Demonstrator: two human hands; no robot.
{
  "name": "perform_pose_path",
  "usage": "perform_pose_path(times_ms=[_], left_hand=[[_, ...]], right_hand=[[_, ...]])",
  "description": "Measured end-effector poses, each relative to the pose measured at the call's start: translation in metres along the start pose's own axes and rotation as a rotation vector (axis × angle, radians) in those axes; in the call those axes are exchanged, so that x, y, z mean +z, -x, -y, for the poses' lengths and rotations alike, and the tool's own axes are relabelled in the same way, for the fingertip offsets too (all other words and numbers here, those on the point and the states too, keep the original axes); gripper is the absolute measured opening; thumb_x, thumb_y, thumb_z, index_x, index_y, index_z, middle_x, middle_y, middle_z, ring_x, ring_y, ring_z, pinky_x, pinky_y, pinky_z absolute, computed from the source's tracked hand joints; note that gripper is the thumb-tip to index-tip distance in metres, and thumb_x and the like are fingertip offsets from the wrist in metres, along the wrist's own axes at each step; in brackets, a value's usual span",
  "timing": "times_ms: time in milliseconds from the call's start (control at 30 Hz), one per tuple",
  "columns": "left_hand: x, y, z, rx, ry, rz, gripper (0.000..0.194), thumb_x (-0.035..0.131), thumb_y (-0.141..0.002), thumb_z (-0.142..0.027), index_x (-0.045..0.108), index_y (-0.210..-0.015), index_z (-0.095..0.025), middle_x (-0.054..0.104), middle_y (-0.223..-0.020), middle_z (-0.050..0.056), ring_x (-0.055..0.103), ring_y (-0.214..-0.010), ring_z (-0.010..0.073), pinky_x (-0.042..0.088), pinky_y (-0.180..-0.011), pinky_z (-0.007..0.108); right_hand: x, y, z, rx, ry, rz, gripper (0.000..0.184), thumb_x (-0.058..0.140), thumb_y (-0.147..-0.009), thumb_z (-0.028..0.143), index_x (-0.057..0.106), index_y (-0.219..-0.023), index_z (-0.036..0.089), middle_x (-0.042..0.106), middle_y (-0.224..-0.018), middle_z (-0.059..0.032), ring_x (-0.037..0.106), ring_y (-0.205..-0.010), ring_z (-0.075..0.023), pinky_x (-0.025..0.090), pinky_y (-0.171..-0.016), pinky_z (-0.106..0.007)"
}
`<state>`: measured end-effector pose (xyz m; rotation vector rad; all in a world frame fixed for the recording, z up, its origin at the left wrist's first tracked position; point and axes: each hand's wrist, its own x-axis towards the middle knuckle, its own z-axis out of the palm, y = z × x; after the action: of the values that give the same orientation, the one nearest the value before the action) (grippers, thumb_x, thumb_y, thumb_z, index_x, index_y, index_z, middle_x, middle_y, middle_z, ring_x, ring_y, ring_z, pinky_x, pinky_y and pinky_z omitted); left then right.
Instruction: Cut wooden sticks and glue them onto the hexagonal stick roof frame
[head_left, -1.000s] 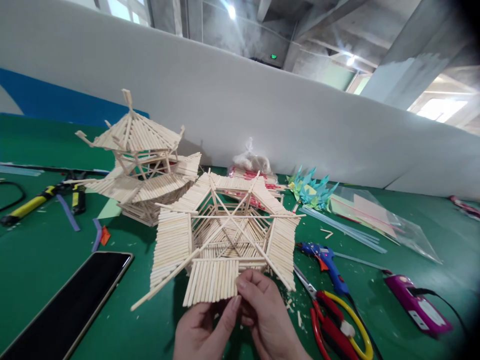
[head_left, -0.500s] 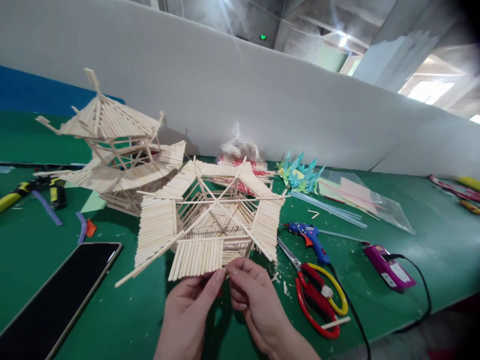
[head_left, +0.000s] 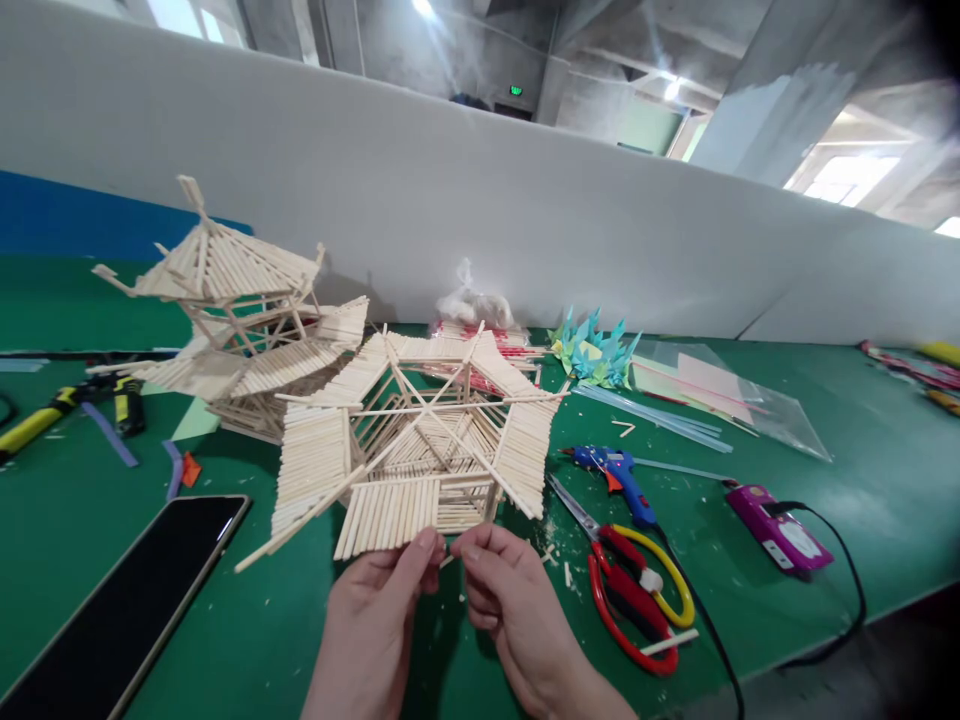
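A model of thin wooden sticks (head_left: pixel 457 433) sits on the table in front of me, with crossed sticks over its open middle and slatted roof panels around it. My left hand (head_left: pixel 390 600) is closed at the lower edge of the front panel (head_left: pixel 390 512), thumb at its right corner and fingers partly under it. My right hand (head_left: pixel 510 595) is just to the right, thumb and forefinger pinched together. A small pale stick end (head_left: pixel 448 561) shows between the hands; what the right fingertips hold is mostly hidden.
A second, roofed stick model (head_left: pixel 232 320) stands back left. A phone (head_left: pixel 135 600) lies front left. On the right are a blue glue gun (head_left: pixel 611 470), red-and-yellow-handled scissors (head_left: pixel 634 590) and a purple corded device (head_left: pixel 776 525). Blue paper foliage (head_left: pixel 592 345) stands behind.
My hands have drawn slightly apart at the front panel's lower right corner, leaving a small gap. The whole view has shifted a little; the models stay on the table.
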<state>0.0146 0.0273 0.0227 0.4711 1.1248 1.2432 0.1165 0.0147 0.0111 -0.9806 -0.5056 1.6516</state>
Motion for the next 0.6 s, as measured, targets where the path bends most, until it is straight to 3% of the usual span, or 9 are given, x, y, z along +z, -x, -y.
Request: perform_pose_path(times_ms=[233,400,500,600], left_hand=[[0.002,-0.001,0.002,0.016,0.018,-0.021,0.016,0.077,-0.055,-0.02,0.065,-0.045,-0.016,0.061,-0.044,-0.005,0.055,-0.052,0.0089,0.045,-0.055,0.015],[0.004,0.0,0.001,0.023,0.022,-0.032,0.013,0.077,-0.053,-0.022,0.067,-0.049,-0.016,0.062,-0.047,-0.004,0.055,-0.054,0.0093,0.045,-0.056,0.016],[0.004,0.0,0.0,0.021,0.013,-0.037,0.011,0.076,-0.056,-0.024,0.069,-0.053,-0.016,0.065,-0.053,-0.002,0.054,-0.056,0.0096,0.044,-0.054,0.016],[0.002,0.001,0.001,0.008,-0.003,-0.019,0.012,0.075,-0.057,-0.028,0.069,-0.054,-0.018,0.065,-0.055,-0.002,0.054,-0.059,0.0105,0.044,-0.055,0.017]], right_hand=[[-0.008,0.007,-0.004,0.021,0.007,-0.036,0.018,0.066,-0.067,0.029,0.056,-0.068,0.014,0.029,-0.045,0.0115,0.015,-0.04,-0.0033,0.008,-0.04,-0.02],[-0.028,0.015,-0.009,0.018,0.057,-0.097,0.022,0.066,-0.067,0.034,0.055,-0.068,0.015,0.026,-0.045,0.0121,0.014,-0.04,-0.0039,0.008,-0.039,-0.02],[-0.05,0.02,-0.003,-0.082,0.259,-0.191,0.025,0.064,-0.07,0.039,0.056,-0.071,0.016,0.034,-0.05,0.0092,0.023,-0.042,-0.0049,0.016,-0.039,-0.018],[-0.078,0.026,0.013,-0.318,0.674,-0.313,0.023,0.055,-0.078,0.039,0.056,-0.081,0.016,0.048,-0.062,0.0028,0.042,-0.053,-0.01,0.033,-0.048,-0.021]])
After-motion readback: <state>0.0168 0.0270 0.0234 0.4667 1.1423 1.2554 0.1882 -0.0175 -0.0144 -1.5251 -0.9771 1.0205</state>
